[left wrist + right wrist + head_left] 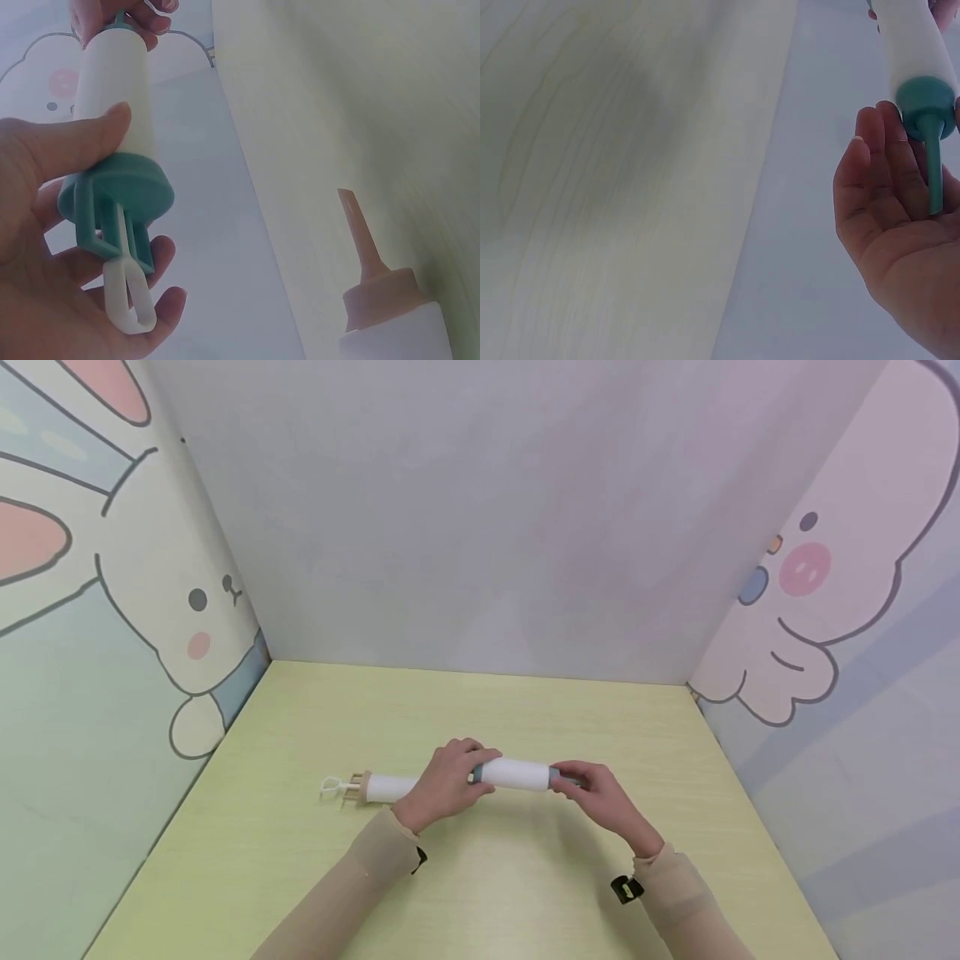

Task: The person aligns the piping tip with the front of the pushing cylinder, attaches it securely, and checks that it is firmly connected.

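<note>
A large syringe point(513, 774) with a white barrel and teal ends is held roughly level above the table by both hands. My left hand point(448, 781) grips its plunger end, thumb along the barrel; the teal collar point(120, 191) and white pull ring point(129, 296) show in the left wrist view. At the other end, my right hand point(603, 795) holds the teal nozzle cap, and the long nozzle point(934, 169) points in over the palm. A second syringe point(388, 788) with tan ends lies on the table, partly hidden behind my left hand.
The pale yellow table point(495, 710) meets a grey back wall point(465, 527). Side walls bear a cartoon rabbit point(172, 602) on the left and another cartoon figure point(825, 577) on the right. The tan nozzle point(360, 232) of the lying syringe points upward in the left wrist view.
</note>
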Tool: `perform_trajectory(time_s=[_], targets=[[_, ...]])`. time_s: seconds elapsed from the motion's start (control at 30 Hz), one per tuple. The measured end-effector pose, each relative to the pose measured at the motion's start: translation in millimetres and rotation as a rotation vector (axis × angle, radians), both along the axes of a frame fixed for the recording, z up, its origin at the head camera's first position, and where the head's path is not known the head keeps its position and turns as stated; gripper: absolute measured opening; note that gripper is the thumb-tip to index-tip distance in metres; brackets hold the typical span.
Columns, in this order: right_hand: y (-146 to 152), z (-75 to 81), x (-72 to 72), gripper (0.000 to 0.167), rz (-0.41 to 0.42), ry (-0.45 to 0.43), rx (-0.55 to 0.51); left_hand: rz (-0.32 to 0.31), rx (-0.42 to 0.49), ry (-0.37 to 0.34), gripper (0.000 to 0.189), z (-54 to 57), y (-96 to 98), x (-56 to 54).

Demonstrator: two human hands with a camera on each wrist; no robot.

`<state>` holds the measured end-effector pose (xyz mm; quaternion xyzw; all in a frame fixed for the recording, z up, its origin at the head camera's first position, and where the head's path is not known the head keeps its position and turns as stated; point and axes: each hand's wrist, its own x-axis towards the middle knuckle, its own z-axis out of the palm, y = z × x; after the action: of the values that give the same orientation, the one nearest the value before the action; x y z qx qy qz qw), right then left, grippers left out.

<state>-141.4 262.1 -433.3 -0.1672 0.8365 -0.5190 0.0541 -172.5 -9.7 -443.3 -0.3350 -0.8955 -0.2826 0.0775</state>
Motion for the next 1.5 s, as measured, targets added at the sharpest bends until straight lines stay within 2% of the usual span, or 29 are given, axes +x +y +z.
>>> perform_trajectory(time_s=[0.23, 0.47, 0.57, 0.93, 1.5], targets=[[2, -3.3, -2.3, 0.048, 0.002, 0.029, -0.034, 0.013, -0.008, -0.005, 0.046, 0.8, 0.1, -0.7], [8, -27.0, -12.1, 0.045, 0.014, 0.07, -0.139, 0.018, 0.009, -0.004, 0.046, -0.4, 0.2, -1.1], [9, -30.0, -13.1, 0.043, 0.014, 0.074, -0.159, 0.02, 0.001, -0.004, 0.046, -0.9, -0.3, -1.7], [-3, -5.5, -1.1, 0.032, -0.017, 0.064, -0.131, 0.007, 0.003, 0.001, 0.046, 1.7, 0.0, -1.6], [-3, -6.5, 0.4, 0.027, 0.001, 0.029, -0.111, 0.004, 0.014, -0.016, 0.047, 0.7, -1.7, 0.7]])
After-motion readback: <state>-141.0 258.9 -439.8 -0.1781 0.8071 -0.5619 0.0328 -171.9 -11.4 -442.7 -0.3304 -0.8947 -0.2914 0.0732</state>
